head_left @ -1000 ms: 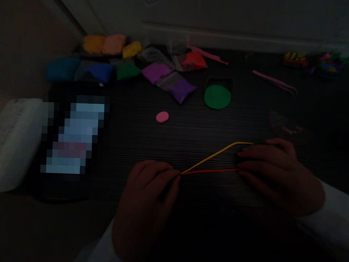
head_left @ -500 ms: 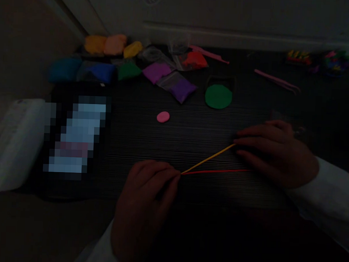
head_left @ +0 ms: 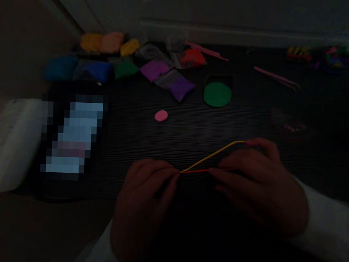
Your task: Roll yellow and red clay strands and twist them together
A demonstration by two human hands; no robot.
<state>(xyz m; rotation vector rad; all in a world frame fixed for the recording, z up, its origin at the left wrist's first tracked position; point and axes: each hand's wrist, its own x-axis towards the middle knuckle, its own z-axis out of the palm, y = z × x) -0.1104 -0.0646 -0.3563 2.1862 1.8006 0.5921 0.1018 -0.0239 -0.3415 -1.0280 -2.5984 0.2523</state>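
Observation:
My left hand [head_left: 146, 206] pinches the joined left ends of two thin strands, which look like modelling clay. The yellow strand [head_left: 212, 152] slants up to the right and bends near its far end, touching the outer finger of my right hand [head_left: 258, 183]. Below it, the red strand [head_left: 194, 171] runs nearly level into the fingertips of my right hand, which are closed on it. Its right part is mostly hidden under those fingers. A flat pink clay disc [head_left: 161, 115] lies on the dark ribbed table beyond my hands.
Bags of coloured clay, among them a purple bag [head_left: 181, 87] and a blue bag [head_left: 98, 71], line the back left. A green round piece [head_left: 217, 94], pink tweezers [head_left: 275, 77] and a blurred phone screen [head_left: 74, 137] lie around. A white roll [head_left: 15, 144] sits at left.
My right hand has moved down and left, from the yellow strand's end to the red strand. The yellow strand now bends at its right end. My left hand has stayed in place.

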